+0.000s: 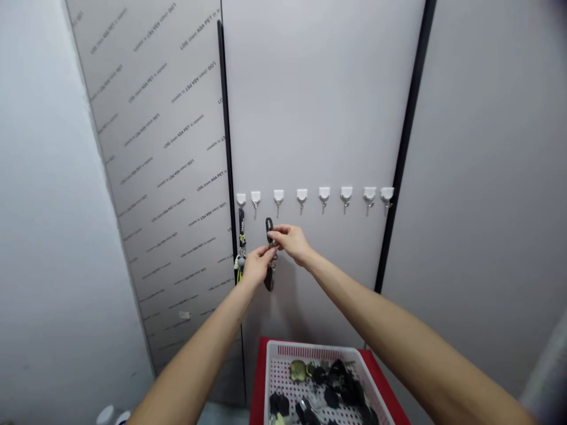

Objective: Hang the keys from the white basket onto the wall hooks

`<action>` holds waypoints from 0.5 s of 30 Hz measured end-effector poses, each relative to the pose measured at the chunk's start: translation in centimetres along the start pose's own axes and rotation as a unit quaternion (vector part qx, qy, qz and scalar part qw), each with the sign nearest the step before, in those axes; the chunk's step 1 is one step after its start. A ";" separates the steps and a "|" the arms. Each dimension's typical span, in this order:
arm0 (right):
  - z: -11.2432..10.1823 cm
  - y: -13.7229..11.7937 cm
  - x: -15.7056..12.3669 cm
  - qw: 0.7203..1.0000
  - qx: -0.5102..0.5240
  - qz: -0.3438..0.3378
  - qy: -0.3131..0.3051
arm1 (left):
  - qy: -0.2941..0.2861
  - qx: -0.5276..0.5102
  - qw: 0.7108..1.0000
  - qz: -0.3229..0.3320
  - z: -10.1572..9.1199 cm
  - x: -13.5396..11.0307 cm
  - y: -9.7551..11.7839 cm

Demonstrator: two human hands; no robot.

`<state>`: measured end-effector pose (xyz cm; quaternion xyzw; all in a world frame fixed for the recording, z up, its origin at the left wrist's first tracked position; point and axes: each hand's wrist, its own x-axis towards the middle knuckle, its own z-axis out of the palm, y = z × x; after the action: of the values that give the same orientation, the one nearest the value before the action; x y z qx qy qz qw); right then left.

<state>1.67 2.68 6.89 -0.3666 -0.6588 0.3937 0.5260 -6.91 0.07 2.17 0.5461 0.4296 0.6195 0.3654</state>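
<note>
Both of my hands are closed on one dark keychain (269, 223), held up in front of the pale cabinet door. My right hand (290, 241) pinches it just below its black strap loop. Slightly lower, my left hand (258, 264) grips its middle, where metal rings show. A dark flat piece hangs under my fingers; its kind is unclear. The loop's top is below a row of white hooks (279, 196) and apart from them. On the leftmost hook (241, 199) hangs another keychain (241, 227) with a black strap, a grey ball and yellow-green parts.
Below my hands, a white perforated basket (273, 350) holds several dark keychains and a gold-green piece (298, 370). It sits on a red surface (258, 378). Black vertical strips (405, 136) edge the door. A panel (155, 147) with printed lettering stands at left.
</note>
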 end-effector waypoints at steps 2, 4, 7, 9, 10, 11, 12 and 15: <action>1.0 -0.9 1.5 1.000 -0.006 -0.008 0.010 | 0.017 -0.015 1.000 0.007 -0.7 1.3 0.8; 1.8 -1.5 2.9 1.000 -0.016 -0.012 0.016 | 0.031 -0.028 0.999 0.011 -1.3 2.4 1.5; 2.8 -2.0 4.4 0.999 -0.042 0.000 0.033 | 0.046 -0.039 0.998 0.010 -2.0 3.6 2.2; 3.2 -1.9 5.2 0.997 -0.068 0.014 0.045 | 0.053 -0.029 0.998 0.001 -2.3 4.1 2.2; 3.4 -1.8 5.4 0.995 -0.081 0.019 0.048 | 0.055 -0.015 0.998 -0.005 -2.3 4.3 2.1; 3.4 -1.5 5.6 0.994 -0.092 0.024 0.049 | 0.054 -0.001 0.998 -0.010 -2.4 4.4 1.9; 3.4 -1.3 5.8 0.993 -0.101 0.026 0.049 | 0.053 0.013 0.998 -0.014 -2.5 4.5 1.6; 3.1 -0.2 5.7 0.991 -0.117 0.029 0.051 | 0.052 0.037 0.998 -0.018 -2.7 4.5 0.5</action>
<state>-2.38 7.31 8.92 -0.4636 -0.6619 0.3099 0.5009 -10.14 3.66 4.15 0.5184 0.4807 0.6239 0.3332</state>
